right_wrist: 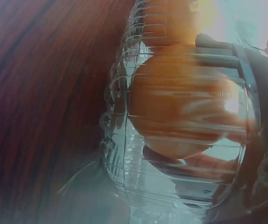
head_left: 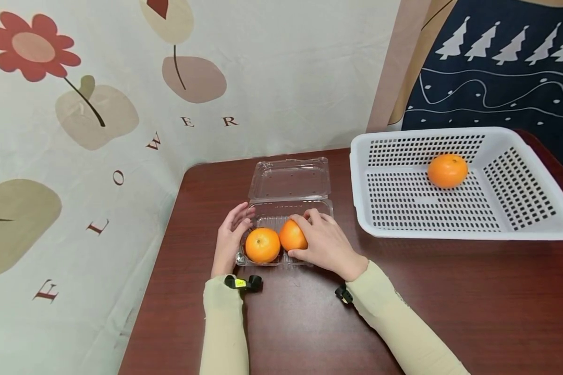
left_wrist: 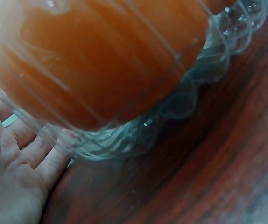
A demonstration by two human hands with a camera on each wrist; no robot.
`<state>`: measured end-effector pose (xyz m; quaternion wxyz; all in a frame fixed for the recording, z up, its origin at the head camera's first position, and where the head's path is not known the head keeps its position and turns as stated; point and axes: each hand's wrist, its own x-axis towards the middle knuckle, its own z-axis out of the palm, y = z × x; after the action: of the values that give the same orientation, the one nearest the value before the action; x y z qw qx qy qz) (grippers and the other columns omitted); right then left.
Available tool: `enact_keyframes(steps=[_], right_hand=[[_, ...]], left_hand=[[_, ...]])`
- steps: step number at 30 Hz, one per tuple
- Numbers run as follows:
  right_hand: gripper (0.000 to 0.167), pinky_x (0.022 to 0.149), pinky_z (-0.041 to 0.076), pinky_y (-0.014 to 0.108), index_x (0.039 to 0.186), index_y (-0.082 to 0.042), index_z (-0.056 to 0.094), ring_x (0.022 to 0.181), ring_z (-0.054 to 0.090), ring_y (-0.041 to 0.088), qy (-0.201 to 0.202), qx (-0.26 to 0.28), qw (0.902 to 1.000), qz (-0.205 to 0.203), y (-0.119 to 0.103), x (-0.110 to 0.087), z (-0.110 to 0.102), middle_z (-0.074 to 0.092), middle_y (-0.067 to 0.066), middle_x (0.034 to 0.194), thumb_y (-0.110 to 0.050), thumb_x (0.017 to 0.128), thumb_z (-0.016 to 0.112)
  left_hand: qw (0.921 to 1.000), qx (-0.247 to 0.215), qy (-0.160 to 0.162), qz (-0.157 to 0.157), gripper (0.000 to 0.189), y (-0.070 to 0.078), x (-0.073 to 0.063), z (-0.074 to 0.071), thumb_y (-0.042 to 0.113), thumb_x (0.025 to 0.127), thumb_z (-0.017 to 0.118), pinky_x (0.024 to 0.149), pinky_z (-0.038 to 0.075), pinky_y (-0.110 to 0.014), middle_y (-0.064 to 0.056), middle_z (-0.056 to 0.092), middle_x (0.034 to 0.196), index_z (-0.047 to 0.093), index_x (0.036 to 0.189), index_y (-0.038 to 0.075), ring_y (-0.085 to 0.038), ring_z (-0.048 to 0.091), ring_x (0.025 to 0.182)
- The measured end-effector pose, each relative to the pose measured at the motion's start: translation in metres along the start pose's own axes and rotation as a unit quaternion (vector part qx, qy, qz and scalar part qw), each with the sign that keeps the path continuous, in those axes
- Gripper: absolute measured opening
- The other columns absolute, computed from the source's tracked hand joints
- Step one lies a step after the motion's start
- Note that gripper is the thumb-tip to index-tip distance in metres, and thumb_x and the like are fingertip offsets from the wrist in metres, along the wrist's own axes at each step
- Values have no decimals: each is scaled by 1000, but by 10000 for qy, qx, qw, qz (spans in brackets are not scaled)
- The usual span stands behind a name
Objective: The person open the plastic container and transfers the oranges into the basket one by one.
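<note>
The person's right hand (head_left: pixel 327 240) grips an orange (head_left: pixel 291 237) in the right half of the clear plastic box (head_left: pixel 281 209), thumb at the front and fingers over the top. The left hand (head_left: pixel 229 234) lies along the box's left side, its fingers loosely extended. In the box's left half sits a second orange (head_left: pixel 262 245). Behind the box its hinged lid (head_left: pixel 291 179) lies folded back. Well to the box's right, a white basket (head_left: pixel 469 235) holds a third orange (head_left: pixel 448 171).
</note>
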<state>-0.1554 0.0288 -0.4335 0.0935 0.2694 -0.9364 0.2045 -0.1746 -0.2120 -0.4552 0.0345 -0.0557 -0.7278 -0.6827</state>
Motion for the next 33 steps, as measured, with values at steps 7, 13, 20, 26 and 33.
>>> enact_keyframes(steps=[7, 13, 20, 26, 33], right_hand=[[73, 99, 28, 39, 125, -19, 47, 112, 46, 22, -140, -110, 9998, -53, 0, 0, -1, 49, 8, 122, -56, 66, 67], [75, 99, 28, 38, 126, -19, 46, 103, 50, 17, -144, -177, 9997, -127, 0, -1, -1, 53, 4, 111, -56, 66, 68], [77, 93, 30, 35, 126, -21, 46, 99, 47, 17, -151, -204, 9997, -58, 1, -1, 1, 50, 4, 107, -58, 62, 69], [79, 88, 31, 35, 125, -23, 46, 97, 44, 21, -200, -95, 9997, 70, -1, -1, 0, 47, 5, 105, -58, 59, 72], [80, 86, 31, 35, 123, -23, 48, 91, 44, 21, -173, -149, 9997, 75, -1, -2, -1, 46, 4, 101, -62, 57, 70]], left_hand=[[10000, 52, -26, -43, 42, 5, -2, 2, 8, 91, 49, 90, 43, -25, -16, 49, 126, 41, 132, 8, -26, 45, 116], [10000, 77, -28, -37, 42, 5, -2, 2, 8, 91, 49, 90, 42, -25, -14, 50, 125, 41, 132, 9, -25, 46, 116], [10000, 45, -38, 9, 43, 2, -1, 1, 9, 91, 51, 90, 43, -27, -13, 50, 125, 41, 132, 9, -25, 46, 115], [10000, 35, -38, 26, 42, -5, 2, -2, 10, 91, 51, 90, 43, -27, -11, 51, 124, 43, 132, 12, -23, 47, 115], [10000, 38, -25, 9, 43, 3, -1, 1, 7, 91, 50, 90, 43, -27, -17, 49, 126, 41, 132, 7, -27, 45, 116]])
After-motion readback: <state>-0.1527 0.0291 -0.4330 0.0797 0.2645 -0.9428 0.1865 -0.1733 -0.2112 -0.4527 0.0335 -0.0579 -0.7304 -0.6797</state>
